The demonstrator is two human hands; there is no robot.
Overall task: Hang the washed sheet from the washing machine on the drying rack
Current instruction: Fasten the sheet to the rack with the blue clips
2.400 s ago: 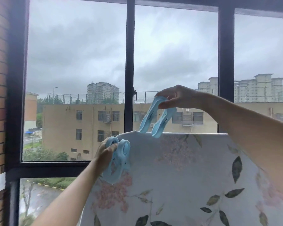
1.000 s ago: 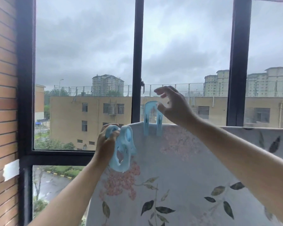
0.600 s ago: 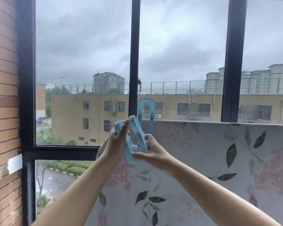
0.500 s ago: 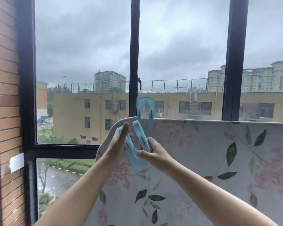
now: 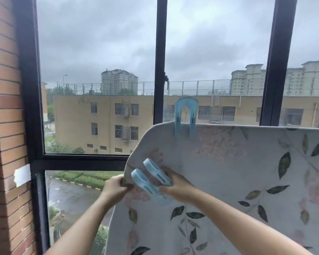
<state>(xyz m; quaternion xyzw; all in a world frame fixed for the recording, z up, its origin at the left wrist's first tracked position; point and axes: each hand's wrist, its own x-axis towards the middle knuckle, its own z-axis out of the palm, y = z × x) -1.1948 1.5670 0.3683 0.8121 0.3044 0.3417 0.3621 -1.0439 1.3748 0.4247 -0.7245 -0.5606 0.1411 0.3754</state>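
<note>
No text, label, brand, number or sign can be read anywhere in view.

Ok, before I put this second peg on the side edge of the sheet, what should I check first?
1. First clip sits astride the top edge of the sheet: ok.
2. Left hand pinches the sheet's side edge: ok.
3. Right hand grips the second clip: ok.
4. Second clip's open end points toward the pinched edge: ok.
5. Rack bar runs under the top fold: cannot tell, the sheet hides it.
</note>
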